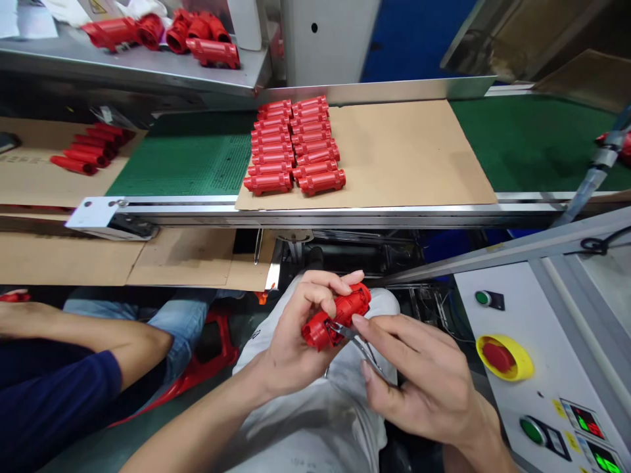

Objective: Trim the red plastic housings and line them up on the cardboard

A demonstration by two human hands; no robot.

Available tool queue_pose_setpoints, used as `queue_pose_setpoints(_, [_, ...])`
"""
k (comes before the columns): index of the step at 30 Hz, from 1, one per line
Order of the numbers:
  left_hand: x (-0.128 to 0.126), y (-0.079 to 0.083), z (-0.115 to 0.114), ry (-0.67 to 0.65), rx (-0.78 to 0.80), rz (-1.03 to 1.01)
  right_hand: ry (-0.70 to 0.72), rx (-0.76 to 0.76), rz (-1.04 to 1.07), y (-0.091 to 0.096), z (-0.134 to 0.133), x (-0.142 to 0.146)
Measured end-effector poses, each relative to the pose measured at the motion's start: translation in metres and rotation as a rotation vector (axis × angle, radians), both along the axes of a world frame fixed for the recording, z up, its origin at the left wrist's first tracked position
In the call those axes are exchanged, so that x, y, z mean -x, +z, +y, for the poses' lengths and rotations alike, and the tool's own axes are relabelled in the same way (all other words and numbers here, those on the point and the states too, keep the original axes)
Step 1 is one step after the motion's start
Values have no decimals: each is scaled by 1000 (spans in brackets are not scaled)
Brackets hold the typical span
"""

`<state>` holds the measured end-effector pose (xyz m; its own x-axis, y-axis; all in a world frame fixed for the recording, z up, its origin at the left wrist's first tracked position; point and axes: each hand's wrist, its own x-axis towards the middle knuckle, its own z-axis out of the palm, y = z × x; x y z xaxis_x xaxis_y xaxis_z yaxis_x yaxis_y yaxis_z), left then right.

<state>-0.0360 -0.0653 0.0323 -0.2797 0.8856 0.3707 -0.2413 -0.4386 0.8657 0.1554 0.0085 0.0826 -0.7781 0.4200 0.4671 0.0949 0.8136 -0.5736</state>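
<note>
My left hand (298, 328) is closed around a red plastic tubular housing (353, 303), held tilted above my lap. Its near end is a round open collar, and a slot shows in its side. In my right hand (424, 374) is a pair of small metal nippers (351, 334), gripped between thumb and fingers. The tips of the nippers reach into the slot near the collar; what they touch inside is hidden.
Rows of red housings (315, 157) lie on cardboard (404, 151) over a green conveyor (197, 151). More red parts (211, 52) sit on a metal shelf. A co-worker's arm (83, 335) is at left. A control panel with an emergency stop button (497, 356) stands at right.
</note>
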Motion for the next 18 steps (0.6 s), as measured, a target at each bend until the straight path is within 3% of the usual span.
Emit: queue_pose_setpoints(18, [4,7,-3,-35,37,74,47,6,-11,1,7,-3])
